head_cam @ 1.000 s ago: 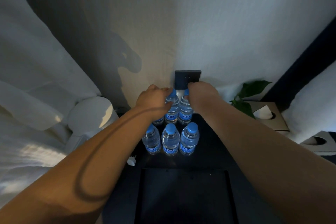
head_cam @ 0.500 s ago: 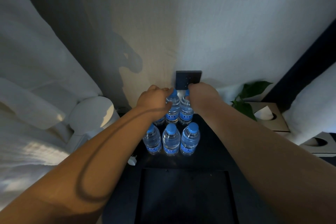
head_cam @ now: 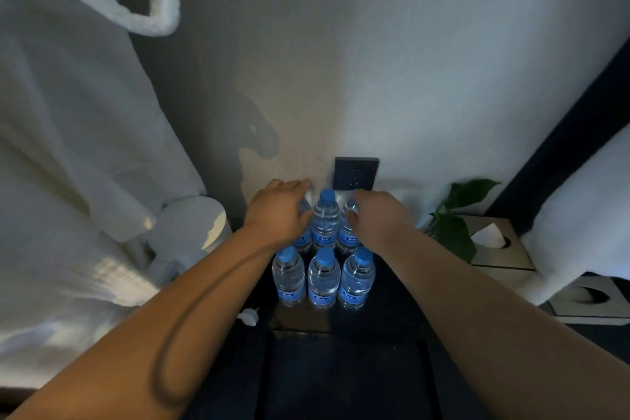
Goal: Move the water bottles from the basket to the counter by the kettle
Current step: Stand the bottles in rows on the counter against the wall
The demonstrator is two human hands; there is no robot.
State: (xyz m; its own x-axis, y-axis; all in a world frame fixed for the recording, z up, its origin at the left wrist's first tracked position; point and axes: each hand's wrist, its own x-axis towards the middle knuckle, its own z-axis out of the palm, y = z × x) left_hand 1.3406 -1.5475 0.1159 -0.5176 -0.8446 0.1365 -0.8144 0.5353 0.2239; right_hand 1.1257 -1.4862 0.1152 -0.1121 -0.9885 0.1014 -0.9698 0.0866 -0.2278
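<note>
Six clear water bottles with blue caps stand in two rows of three on the dark counter (head_cam: 402,310), right of the white kettle (head_cam: 191,228). The front row (head_cam: 324,278) stands free. My left hand (head_cam: 276,215) lies over the top of the back-left bottle (head_cam: 302,232), fingers draped round its hidden cap. My right hand (head_cam: 378,218) curls its fingertips round the neck of the back-right bottle (head_cam: 347,235). The back-middle bottle (head_cam: 326,222) stands untouched between them. No basket is in view.
A dark wall socket (head_cam: 356,174) sits just behind the bottles. A white plug (head_cam: 249,315) lies left of the front row. A leafy plant (head_cam: 453,222) and a tissue box (head_cam: 501,249) stand to the right. A white robe (head_cam: 68,147) hangs on the left.
The view has tilted up and pulled back a little. The back-middle bottle's cap now shows fully between my hands, which stay on the outer back bottles.
</note>
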